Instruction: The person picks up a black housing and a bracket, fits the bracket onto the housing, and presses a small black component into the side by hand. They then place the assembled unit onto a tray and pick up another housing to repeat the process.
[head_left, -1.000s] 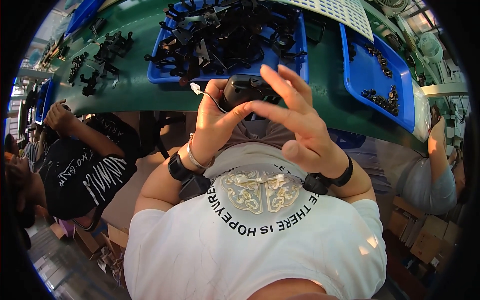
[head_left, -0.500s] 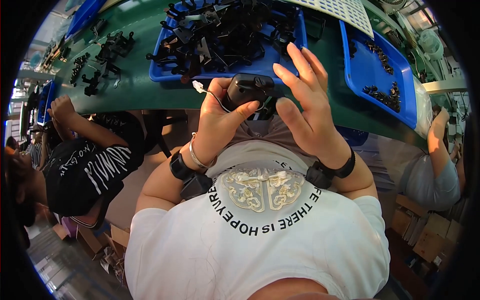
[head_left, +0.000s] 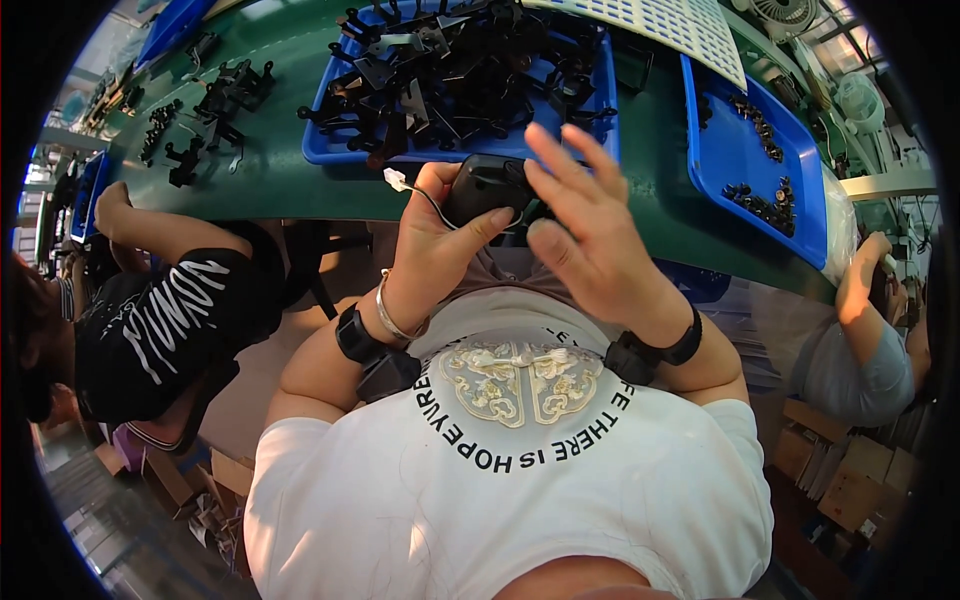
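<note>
My left hand (head_left: 440,225) grips a black plastic housing (head_left: 482,190) at the near edge of the green table, thumb across its lower side. From the housing runs a thin cable ending in a white connector (head_left: 396,179), which hangs out past my left fingers. My right hand (head_left: 590,225) is raised just right of the housing with its fingers stretched and spread. Its fingertips overlap the housing's right end; whether they touch it I cannot tell. Beyond both hands stands a blue tray (head_left: 330,150) heaped with black brackets (head_left: 450,85).
More black parts (head_left: 215,115) lie on the green table (head_left: 270,185) to the left. At right is another blue tray (head_left: 740,175) with small dark parts, beside a white perforated sheet (head_left: 660,30). Co-workers sit at both sides, one in a black shirt (head_left: 160,330).
My right hand has moved left, closer over the housing's right end. The left hand keeps its hold, and the housing looks slightly turned. The co-worker at left has shifted an arm.
</note>
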Motion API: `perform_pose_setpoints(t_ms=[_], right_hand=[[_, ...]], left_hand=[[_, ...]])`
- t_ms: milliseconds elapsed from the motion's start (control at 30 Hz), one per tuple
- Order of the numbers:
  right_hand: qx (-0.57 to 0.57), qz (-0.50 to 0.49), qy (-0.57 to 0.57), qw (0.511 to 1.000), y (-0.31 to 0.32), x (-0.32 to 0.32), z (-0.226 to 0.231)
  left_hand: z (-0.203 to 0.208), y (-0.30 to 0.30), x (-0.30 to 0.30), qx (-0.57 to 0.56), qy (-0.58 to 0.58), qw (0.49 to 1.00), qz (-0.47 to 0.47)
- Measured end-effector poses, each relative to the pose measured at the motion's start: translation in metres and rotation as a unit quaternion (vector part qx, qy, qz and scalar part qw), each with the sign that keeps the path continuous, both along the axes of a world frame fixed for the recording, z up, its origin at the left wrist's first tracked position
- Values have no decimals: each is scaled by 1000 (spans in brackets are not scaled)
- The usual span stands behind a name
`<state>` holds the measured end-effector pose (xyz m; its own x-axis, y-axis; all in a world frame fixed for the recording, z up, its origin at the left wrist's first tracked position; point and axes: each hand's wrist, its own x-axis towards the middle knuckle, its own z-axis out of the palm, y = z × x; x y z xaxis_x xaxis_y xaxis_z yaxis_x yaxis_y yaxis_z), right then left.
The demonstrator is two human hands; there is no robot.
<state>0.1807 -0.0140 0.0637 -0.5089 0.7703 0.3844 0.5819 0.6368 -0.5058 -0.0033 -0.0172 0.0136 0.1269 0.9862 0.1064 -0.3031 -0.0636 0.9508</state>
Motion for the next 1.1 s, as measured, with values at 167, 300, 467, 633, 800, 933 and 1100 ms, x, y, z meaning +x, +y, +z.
perform_pose_setpoints(t_ms=[167, 300, 467, 633, 800, 933, 1100], right_hand=[[-28, 121, 67, 990, -6, -1, 7], [-96, 33, 225, 969, 17, 18, 2], [-249, 61, 192, 947, 10, 17, -7], [-280, 75, 331, 898, 0, 11, -37], [-273, 98, 435, 852, -2, 10, -42], [-251, 61, 464, 848, -1, 6, -51], [-279, 29, 418, 864, -5, 3, -37]], left_hand=[[-8, -1, -4, 7, 21, 1000, -11], [0, -4, -2, -8, 1, 999, -53], [-4, -7, -2, 7, 45, 996, -79], [-6, -6, 1, 40, 114, 989, -89], [-1, -12, 11, -55, -70, 994, -60], [-3, -21, 19, -81, -236, 967, -51], [-7, -17, 20, 118, 53, 992, -3]])
